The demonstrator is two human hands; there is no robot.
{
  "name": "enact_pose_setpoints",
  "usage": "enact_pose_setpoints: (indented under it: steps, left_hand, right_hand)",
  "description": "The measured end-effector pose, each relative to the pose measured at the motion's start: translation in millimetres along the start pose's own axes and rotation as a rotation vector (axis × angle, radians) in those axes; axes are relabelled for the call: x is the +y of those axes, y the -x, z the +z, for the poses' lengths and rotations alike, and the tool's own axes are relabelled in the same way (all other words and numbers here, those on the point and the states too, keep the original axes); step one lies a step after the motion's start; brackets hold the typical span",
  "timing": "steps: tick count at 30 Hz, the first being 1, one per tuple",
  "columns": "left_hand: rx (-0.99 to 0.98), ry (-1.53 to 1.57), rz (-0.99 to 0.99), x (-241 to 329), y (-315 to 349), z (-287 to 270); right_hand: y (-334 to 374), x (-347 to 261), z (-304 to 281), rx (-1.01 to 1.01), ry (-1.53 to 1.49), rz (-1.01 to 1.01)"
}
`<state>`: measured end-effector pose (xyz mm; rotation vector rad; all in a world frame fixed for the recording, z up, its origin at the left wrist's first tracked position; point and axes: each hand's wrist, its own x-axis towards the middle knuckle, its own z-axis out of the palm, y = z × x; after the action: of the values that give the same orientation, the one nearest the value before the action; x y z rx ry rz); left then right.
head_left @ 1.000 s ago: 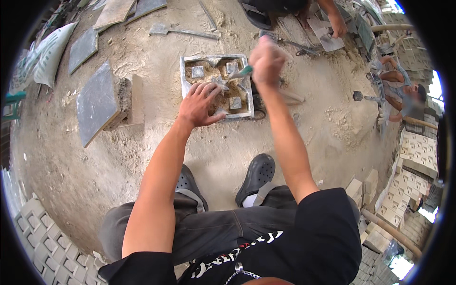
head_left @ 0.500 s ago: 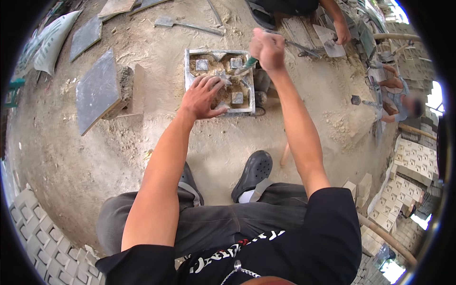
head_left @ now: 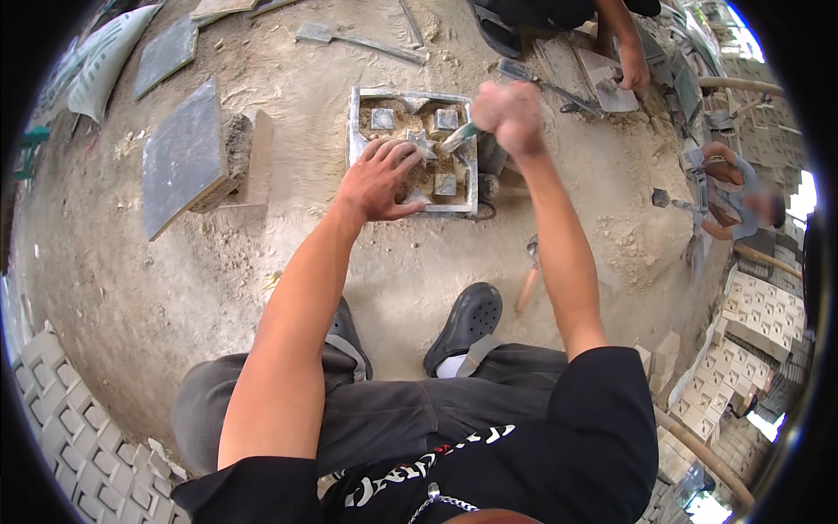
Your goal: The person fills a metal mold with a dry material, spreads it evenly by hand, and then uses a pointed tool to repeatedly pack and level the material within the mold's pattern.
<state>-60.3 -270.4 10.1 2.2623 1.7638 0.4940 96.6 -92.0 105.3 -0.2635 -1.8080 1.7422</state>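
- Head view: grey mould point(head_left: 353, 131) sits on the dusty ground point(head_left: 279, 279) ahead of the shoes point(head_left: 472, 316), 3 square blocks point(head_left: 445, 184) and 1 star point(head_left: 422, 144) showing inside.
- Left hand point(head_left: 380, 179) lies loosely spread over the mould's near-left part; leaning too hard could squash the sandy fill point(head_left: 414, 124), imo.
- Right hand point(head_left: 511, 118) is fisted round a green-handled tool point(head_left: 461, 136); sloppy aim could nick the star or the other hand.

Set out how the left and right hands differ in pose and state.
The left hand lies palm down over the square mould, fingers extended; the right hand is curled in a fist around a green-handled tool. The left hand looks sharp, whereas the right hand looks blurred. Both are bare.
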Motion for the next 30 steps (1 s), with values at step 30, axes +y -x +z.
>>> enact_pose_setpoints:
  steps: [30]
  left_hand:
    - [0.002,-0.002,-0.019,-1.5,1.3,2.3]
  right_hand:
    - [49.2,8.2,55.9,0.696,0.089,-0.075]
